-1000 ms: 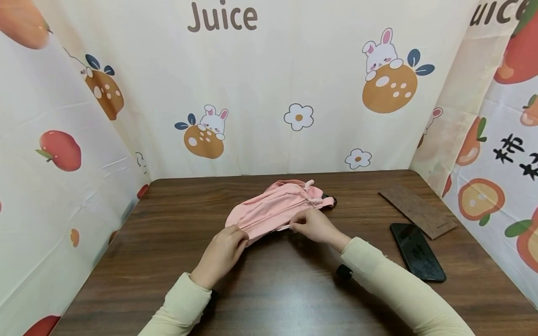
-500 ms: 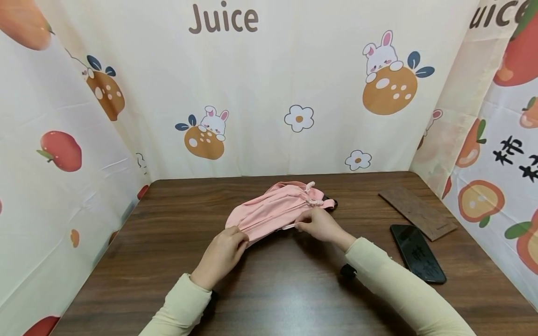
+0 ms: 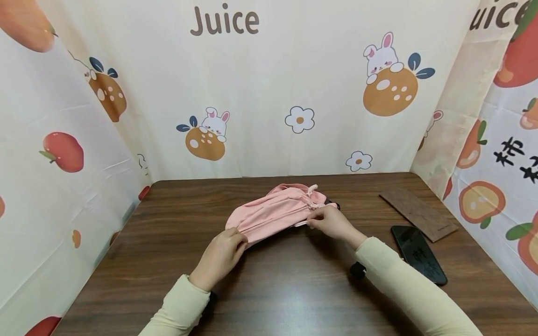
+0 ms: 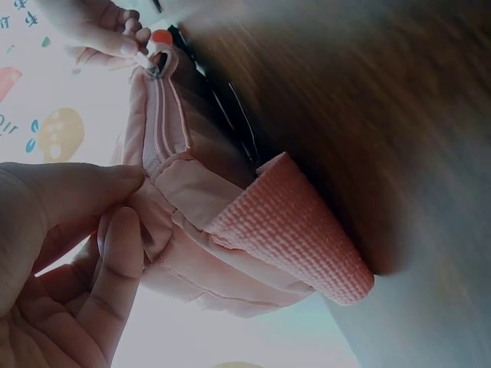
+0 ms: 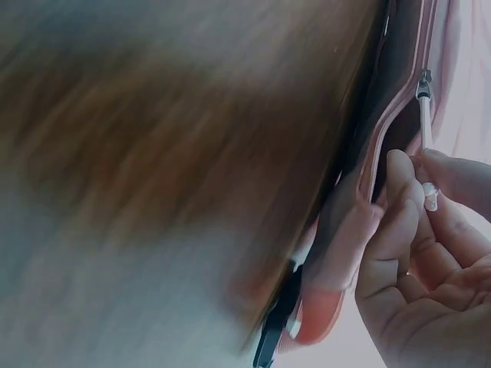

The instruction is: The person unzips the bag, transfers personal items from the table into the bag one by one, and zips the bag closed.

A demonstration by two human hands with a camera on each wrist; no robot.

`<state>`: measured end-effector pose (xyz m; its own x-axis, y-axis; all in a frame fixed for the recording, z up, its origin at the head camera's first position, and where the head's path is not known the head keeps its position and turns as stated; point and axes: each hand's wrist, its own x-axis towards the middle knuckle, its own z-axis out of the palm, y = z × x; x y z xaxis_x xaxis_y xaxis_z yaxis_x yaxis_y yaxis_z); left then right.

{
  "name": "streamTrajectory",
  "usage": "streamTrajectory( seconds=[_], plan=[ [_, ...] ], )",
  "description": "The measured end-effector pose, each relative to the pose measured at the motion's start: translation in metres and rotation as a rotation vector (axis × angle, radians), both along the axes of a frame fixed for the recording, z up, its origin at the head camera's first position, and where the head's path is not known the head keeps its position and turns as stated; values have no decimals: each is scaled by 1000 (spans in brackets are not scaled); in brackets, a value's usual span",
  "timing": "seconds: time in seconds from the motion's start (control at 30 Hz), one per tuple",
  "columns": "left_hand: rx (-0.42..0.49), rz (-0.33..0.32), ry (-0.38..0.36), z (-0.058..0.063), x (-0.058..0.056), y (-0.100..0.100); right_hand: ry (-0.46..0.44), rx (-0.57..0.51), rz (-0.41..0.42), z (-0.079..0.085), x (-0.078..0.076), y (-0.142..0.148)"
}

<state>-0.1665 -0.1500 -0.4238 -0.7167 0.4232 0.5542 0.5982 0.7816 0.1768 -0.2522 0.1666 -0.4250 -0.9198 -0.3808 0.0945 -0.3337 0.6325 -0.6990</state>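
A pink fabric bag (image 3: 269,212) lies on the table, its white cords (image 3: 313,198) at the far right end. My left hand (image 3: 220,259) pinches the fabric at the bag's near left end between thumb and fingers. Beside that grip is a ribbed pink strap (image 4: 295,238). My right hand (image 3: 334,226) pinches the white zipper pull (image 5: 426,126) on the bag's near side. In the right wrist view the zipper slider (image 5: 423,83) sits just above the pull, with a parted opening (image 5: 399,134) beside it. Between my hands the zipper teeth (image 4: 161,115) run joined.
A black phone (image 3: 419,254) and a flat brown board (image 3: 418,212) lie on the right of the wooden table (image 3: 168,233). Printed curtains (image 3: 260,84) stand at the back and both sides. A black buckle (image 5: 276,322) shows at the bag's right end.
My right hand has moved to the right along the bag's near edge with the zipper pull. The left hand stays at the left end, and the bag has barely shifted.
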Motion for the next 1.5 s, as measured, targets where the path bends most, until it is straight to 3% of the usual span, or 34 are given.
streamTrajectory(
  seconds=[0.4,0.87,1.5],
  plan=[
    [-12,11,-2,-1,0,-4,27,56,-38,3,-3,21],
    [-26,30,-9,-2,1,-9,-19,87,-108,8,-3,43],
    [-28,19,-18,-3,3,-9,-26,144,-104,6,0,51]
  ],
)
